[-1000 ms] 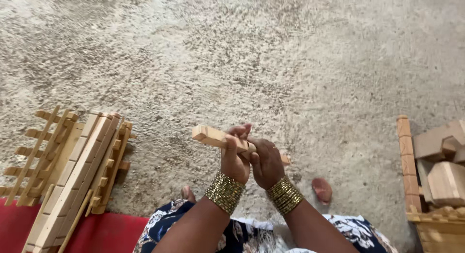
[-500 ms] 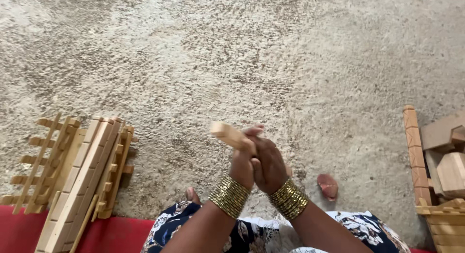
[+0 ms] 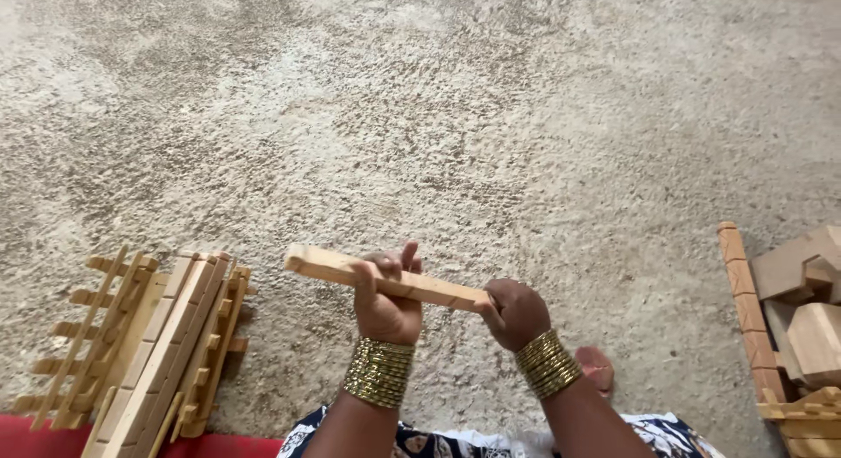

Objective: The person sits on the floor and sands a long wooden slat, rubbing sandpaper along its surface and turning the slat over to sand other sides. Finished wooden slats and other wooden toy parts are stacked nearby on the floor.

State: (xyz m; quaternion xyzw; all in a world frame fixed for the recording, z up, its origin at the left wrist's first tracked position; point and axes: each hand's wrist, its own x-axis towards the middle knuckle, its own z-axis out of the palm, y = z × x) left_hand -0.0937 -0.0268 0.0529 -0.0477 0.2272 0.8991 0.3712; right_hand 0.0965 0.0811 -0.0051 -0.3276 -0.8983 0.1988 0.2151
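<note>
A long pale wooden slat [image 3: 385,280] of square section is held in the air over the rough sandy floor [image 3: 455,116], just in front of the person's lap. Its long axis runs nearly side to side, with the left end raised a little and the right end lower. The left hand [image 3: 385,305] wraps the slat near its middle, fingers curled over the top and one finger lifted off the wood, so the left part of the slat sticks out free beyond it. The right hand [image 3: 515,313] is closed round the slat's right end, which is hidden inside the grip. Both hands therefore pinch the same piece, the left nearer its centre, the right at its tip. Each wrist wears a stack of gold bangles [image 3: 378,372].

On the floor to the left, well apart from the hands, lies a pile of light wooden ladder-like frames [image 3: 140,335], their rails pointing away from the person. At the right edge stands a wooden crate [image 3: 740,291] holding rough blocks of wood [image 3: 810,331]. A bare toe [image 3: 599,369] shows just beside the right wrist, above a patterned blue and white cloth [image 3: 438,440]
</note>
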